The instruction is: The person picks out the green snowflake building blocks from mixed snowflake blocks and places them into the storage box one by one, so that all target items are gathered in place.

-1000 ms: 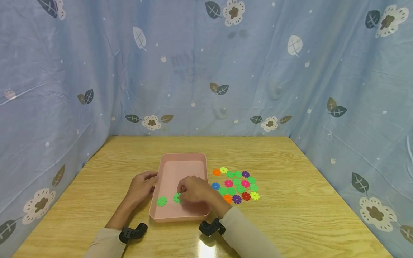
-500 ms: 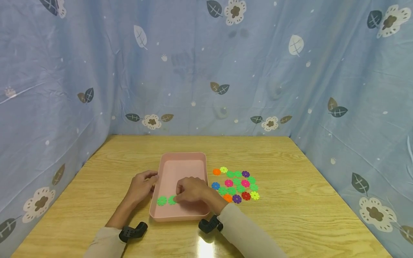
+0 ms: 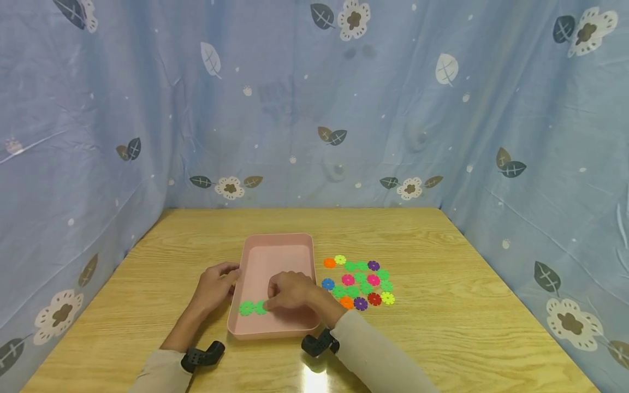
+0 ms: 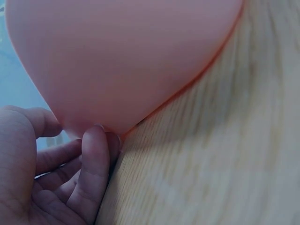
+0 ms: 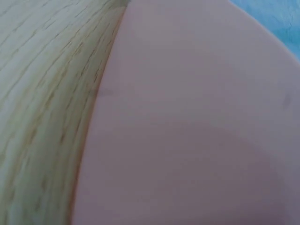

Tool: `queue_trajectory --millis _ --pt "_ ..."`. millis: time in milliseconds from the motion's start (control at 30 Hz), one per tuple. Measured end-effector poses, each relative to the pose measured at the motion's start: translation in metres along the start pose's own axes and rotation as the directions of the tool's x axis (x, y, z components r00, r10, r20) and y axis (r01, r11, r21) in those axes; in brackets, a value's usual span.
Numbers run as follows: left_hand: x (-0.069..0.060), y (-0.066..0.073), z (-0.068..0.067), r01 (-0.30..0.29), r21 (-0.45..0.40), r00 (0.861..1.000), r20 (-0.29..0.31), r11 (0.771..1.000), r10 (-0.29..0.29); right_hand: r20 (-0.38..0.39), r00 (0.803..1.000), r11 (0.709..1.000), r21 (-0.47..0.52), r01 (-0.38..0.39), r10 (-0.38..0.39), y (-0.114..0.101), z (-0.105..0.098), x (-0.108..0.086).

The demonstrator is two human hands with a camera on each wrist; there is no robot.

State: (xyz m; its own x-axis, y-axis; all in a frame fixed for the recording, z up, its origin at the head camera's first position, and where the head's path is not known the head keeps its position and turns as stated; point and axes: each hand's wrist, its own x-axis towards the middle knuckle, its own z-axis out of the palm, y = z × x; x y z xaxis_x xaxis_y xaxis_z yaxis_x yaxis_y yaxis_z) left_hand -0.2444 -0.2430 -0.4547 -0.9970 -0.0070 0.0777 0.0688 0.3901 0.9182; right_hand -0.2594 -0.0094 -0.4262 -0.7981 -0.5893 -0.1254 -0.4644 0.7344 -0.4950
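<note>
A pink tray (image 3: pixel 280 240) stands on the table, its left wall gripped by my left hand (image 3: pixel 214 286). In the left wrist view, one digit of the left hand (image 4: pixel 61 173) sits at the tray's rim and the other fingers curl against the outer wall (image 4: pixel 126 70). Inside the tray, near its front left corner, a green notched plastic disc (image 3: pixel 247 308) lies flat. Beside it, edges about touching, is a second green disc (image 3: pixel 260 307). My right hand (image 3: pixel 292 290) reaches over the tray's right wall and holds that second disc by its right side; the fingertips hide part of it.
Right of the tray, a loose group of notched discs lies on the wooden table (image 3: pixel 442 316): several green discs (image 3: pixel 360 277), a blue disc (image 3: pixel 327 284), a red disc (image 3: pixel 374 298), and others in orange, yellow, pink and purple. A patterned curtain (image 3: pixel 295 109) surrounds the table's back and sides.
My right hand has moved the second green disc leftward, up to the first one, and it now lies flatter. The left hand has stayed at the tray's left wall.
</note>
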Motion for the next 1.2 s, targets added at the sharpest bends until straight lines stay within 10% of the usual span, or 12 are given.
queue_trajectory --millis 767,1200 --pt "-0.001 -0.002 0.002 -0.009 -0.002 1.0 -0.007 1.0 0.009 -0.161 0.978 0.978 0.141 0.155 -0.131 0.011 -0.014 -0.011" --pt "-0.001 0.0 0.001 -0.004 -0.002 1.0 -0.007 1.0 0.004 -0.419 0.895 0.93 0.243 0.274 -0.154 0.04 -0.039 -0.018"
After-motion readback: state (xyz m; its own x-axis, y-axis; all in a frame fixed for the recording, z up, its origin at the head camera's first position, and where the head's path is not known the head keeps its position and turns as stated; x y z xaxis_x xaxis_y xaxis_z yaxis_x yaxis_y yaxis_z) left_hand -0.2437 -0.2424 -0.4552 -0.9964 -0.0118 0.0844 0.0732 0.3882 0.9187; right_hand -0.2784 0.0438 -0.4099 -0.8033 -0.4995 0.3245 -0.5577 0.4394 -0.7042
